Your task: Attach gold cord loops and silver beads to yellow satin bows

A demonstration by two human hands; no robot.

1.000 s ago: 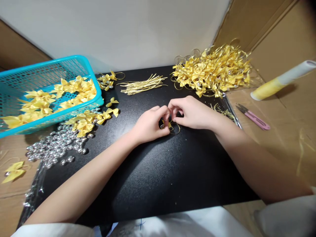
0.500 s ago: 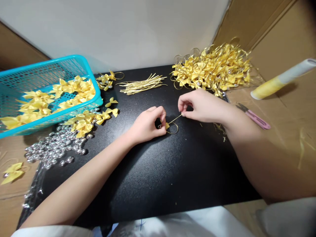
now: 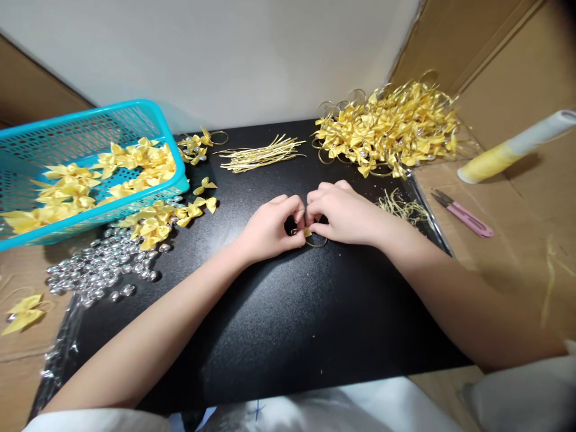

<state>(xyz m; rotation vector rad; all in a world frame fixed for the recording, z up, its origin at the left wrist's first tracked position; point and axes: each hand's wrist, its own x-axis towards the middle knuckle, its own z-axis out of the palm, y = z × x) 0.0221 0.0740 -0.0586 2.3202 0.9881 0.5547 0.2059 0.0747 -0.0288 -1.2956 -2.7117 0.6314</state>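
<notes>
My left hand [image 3: 275,228] is closed in a pinch on a small yellow ribbon bow [image 3: 308,232], most of it covered by the fingers. A small silver bead or bell [image 3: 294,231] shows between its thumb and forefinger. From the bow a thin gold cord loop [image 3: 320,243] hangs to the right, just over the black tabletop [image 3: 270,318]. My right hand [image 3: 342,213] meets the left at the bow, thumb and fingers pinched around the cord. Its fingertips partly hide what they grip.
A blue basket [image 3: 155,114] of yellow bows stands left, with loose bows [image 3: 150,231] and silver beads [image 3: 105,258] before it. Gold cord lengths [image 3: 261,155] lie at the back. Finished looped bows [image 3: 387,129], cord clippings [image 3: 402,207], pink-handled snips [image 3: 468,219] and a tube [image 3: 508,150] are right.
My right hand has come left and slightly down to the bow, and the cord it held stretched out is now mostly hidden. The left hand has stayed nearly still.
</notes>
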